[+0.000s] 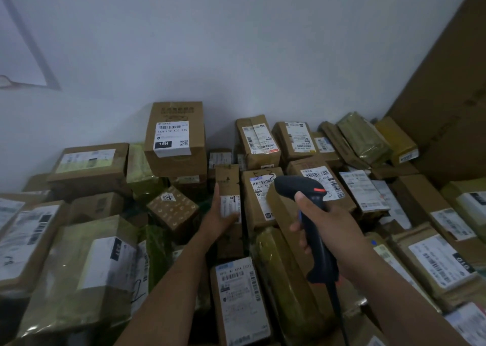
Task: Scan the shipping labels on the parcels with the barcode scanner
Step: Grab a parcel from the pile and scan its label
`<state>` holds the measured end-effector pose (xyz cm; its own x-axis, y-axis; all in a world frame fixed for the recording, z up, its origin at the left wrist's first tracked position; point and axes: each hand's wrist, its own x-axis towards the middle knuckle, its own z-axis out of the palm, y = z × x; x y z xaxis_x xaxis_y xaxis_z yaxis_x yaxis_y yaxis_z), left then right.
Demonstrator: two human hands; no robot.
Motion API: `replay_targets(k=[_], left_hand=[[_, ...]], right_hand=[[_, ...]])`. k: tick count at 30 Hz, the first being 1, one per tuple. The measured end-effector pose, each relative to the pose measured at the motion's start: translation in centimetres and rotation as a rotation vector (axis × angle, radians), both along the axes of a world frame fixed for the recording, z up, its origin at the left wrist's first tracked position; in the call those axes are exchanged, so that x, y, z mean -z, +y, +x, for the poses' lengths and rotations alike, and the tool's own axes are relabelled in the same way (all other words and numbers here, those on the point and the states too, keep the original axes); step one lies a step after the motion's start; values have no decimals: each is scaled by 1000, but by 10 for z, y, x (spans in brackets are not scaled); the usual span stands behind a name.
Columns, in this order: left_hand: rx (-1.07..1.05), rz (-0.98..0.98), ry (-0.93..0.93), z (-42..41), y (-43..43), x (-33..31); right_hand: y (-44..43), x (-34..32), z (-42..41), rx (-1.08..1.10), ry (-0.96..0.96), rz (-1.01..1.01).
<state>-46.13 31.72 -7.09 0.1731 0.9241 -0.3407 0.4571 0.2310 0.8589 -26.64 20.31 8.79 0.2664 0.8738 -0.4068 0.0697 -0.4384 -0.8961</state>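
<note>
A pile of brown cardboard parcels with white shipping labels fills the lower half of the view. My right hand (326,224) grips the handle of a black barcode scanner (302,195), whose head points at a labelled parcel (259,201) in the middle. My left hand (219,214) reaches forward with straight fingers and rests against the side of a narrow upright parcel (228,185) just left of it. The scanner's cable (338,309) hangs down from the handle.
A taller box marked 15H (175,137) stands against the white wall (236,43). A large cardboard sheet (452,95) leans at the right. Plastic-wrapped yellow-green packages (284,274) lie among the boxes. Parcels crowd both sides of my arms.
</note>
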Motion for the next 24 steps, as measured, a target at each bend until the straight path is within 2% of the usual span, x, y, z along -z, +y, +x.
replay_targets(k=[7,15,18,19,24], left_hand=[[-29,-26,-54,2,-5,10],[-72,-51,25,-2,-13,20],[-53,-62,-11,-5,-12,28],[-28,-37,16,-4,-9,31],[66,28,390,8,5,39]], right_hand=[[1,6,3,18,-9,-23],[5,12,4,21,-2,-12],[6,13,4,12,-7,-16],[6,13,3,4,-10,-17],[8,12,0,-26,-14,-14]])
